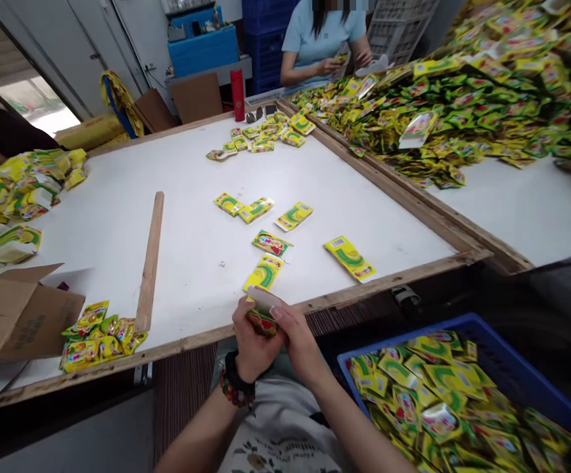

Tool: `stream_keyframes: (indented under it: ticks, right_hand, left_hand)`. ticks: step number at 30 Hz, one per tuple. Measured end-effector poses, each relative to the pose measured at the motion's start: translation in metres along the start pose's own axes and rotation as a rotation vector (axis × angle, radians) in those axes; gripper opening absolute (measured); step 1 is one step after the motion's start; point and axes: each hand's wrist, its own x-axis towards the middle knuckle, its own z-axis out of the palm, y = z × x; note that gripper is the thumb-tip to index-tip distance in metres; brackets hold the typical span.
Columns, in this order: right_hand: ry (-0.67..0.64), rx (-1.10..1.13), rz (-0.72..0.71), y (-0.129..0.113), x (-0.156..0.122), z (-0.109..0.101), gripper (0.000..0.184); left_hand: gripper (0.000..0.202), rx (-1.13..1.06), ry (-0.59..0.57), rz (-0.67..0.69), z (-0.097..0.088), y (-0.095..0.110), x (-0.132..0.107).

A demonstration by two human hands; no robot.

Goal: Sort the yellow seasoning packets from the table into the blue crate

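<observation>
Both my hands meet at the near edge of the white table [117, 223]. My left hand [250, 341], with a dark watch and bead bracelet on its wrist, is closed round a small stack of yellow-green sachets [263, 310]. My right hand [297, 336] pinches the same stack from the right side. Just beyond the stack lies a loose sachet [264, 272]. A few more sachets [349, 257] are scattered on the table further out.
A blue crate [506, 368] full of sachets stands at my lower right. A wooden strip [150, 259] lies left, with a sachet row [100, 335] and a cardboard box [19, 315] beside it. A huge sachet heap [487, 92] covers the right table; another person [322, 43] sits beyond.
</observation>
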Motion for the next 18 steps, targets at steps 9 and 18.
stream_keyframes:
  ticks: [9, 18]
  right_hand:
    - [-0.039, -0.663, -0.313, -0.024, 0.003, -0.013, 0.029]
    - [-0.037, -0.686, -0.196, -0.028, 0.019, -0.020, 0.028]
  left_hand:
    - [0.061, 0.056, -0.288, -0.055, 0.011, -0.003, -0.003]
    - [0.073, 0.198, -0.257, -0.104, 0.018, -0.007, -0.006]
